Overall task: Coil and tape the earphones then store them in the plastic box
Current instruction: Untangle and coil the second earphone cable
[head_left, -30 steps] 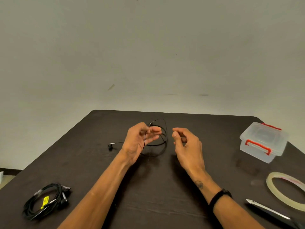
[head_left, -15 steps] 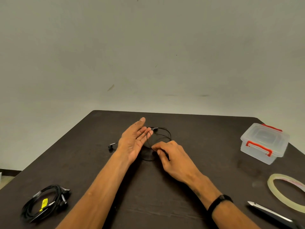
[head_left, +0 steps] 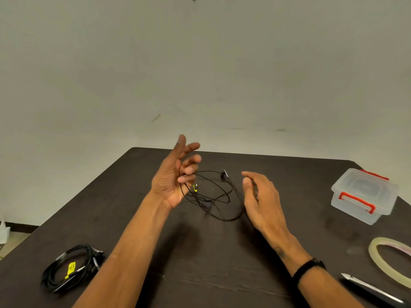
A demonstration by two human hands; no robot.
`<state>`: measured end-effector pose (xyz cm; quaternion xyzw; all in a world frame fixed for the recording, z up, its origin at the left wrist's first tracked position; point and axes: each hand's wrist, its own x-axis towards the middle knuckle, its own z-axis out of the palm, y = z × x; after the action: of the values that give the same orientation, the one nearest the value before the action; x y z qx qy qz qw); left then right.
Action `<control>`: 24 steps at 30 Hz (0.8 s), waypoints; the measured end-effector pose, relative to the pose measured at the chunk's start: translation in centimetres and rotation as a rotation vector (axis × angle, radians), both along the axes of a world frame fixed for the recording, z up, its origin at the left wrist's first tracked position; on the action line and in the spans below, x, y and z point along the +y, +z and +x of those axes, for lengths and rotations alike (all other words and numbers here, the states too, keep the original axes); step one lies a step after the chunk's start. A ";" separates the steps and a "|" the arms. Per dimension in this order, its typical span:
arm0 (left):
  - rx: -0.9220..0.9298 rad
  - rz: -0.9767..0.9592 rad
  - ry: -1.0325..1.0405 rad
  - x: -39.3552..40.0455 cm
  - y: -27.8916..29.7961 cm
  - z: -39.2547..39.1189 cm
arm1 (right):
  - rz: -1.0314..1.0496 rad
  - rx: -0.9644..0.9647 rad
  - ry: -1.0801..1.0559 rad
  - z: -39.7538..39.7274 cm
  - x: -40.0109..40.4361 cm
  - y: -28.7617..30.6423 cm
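Left hand fingers hook earphone loops; right hand released. Lidded plastic box, tape roll right; cable bundle left on counter.

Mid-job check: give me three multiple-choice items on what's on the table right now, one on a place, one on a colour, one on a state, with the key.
1. Where is the plastic box?
A. far right of the table
B. near left corner
C. under the left hand

2. What colour are the box's latches?
A. blue
B. red
C. green

3. What state are the earphones at the left hand in?
A. taped in a tight bundle
B. inside the box
C. loose loops, untaped

Key: 1 A, it sits by the right edge, beyond the tape roll. 2 B, the clips on both sides are red. 3 C, open loops hang from the fingers and spread on the table.
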<state>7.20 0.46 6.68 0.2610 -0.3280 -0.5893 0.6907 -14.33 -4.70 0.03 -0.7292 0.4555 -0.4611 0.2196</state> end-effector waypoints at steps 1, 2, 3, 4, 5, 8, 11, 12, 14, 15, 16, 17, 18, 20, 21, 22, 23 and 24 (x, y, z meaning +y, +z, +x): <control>-0.087 0.022 0.028 0.1 0.0 -0.5 | -0.016 -0.056 0.048 0.2 0.7 0.5; -0.172 0.032 0.047 0.1 0.0 -0.9 | -0.026 -0.096 0.114 0.6 1.5 1.0; -0.250 0.033 0.055 0.1 0.0 -1.4 | -0.029 -0.128 0.181 1.0 2.2 1.5; -0.308 0.026 0.050 0.1 0.1 -1.7 | -0.030 -0.142 0.238 1.3 3.0 1.9; -0.337 0.017 0.036 0.2 0.1 -1.9 | -0.033 -0.143 0.281 1.7 3.7 2.1; -0.312 -0.001 0.018 0.2 0.0 -1.9 | -0.064 -0.112 0.300 2.1 4.3 2.2; -0.280 0.003 0.046 0.0 -0.3 -1.6 | -0.040 -0.185 0.270 1.9 3.9 2.0; -0.281 0.002 0.041 -0.1 -0.4 -1.5 | -0.026 -0.236 0.252 1.8 3.7 2.1; -0.353 0.012 0.014 -0.2 -0.6 -1.2 | -0.009 -0.329 0.215 1.5 3.2 2.4; -0.431 0.031 -0.010 -0.2 -0.6 -1.1 | -0.011 -0.355 0.202 1.3 3.0 2.4; -0.524 0.054 -0.043 -0.1 -0.7 -1.2 | -0.020 -0.365 0.189 1.1 2.8 2.5; -0.619 0.075 -0.084 0.1 -0.7 -1.2 | -0.031 -0.361 0.179 1.0 2.8 2.5; -0.701 0.087 -0.123 0.2 -0.7 -1.4 | -0.036 -0.356 0.170 0.8 2.7 2.5; -0.806 0.082 -0.125 0.1 -0.9 -1.7 | -0.039 -0.352 0.128 0.5 2.4 2.5; -0.840 0.070 -0.073 0.0 -0.8 -1.8 | -0.050 -0.338 0.091 0.3 2.1 2.4; -0.880 0.050 0.004 -0.1 -0.7 -1.6 | -0.069 -0.307 0.048 0.1 1.6 2.2; -0.929 0.021 0.088 -0.2 -0.5 -1.3 | -0.087 -0.265 0.003 -0.1 1.2 2.1; -0.977 -0.015 0.156 -0.2 -0.3 -1.1 | -0.096 -0.232 -0.036 -0.3 0.8 2.0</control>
<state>6.10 0.30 6.43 0.5257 -0.5970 -0.3422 0.5002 -14.62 -3.90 2.01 -0.6723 0.4174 -0.5676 0.2273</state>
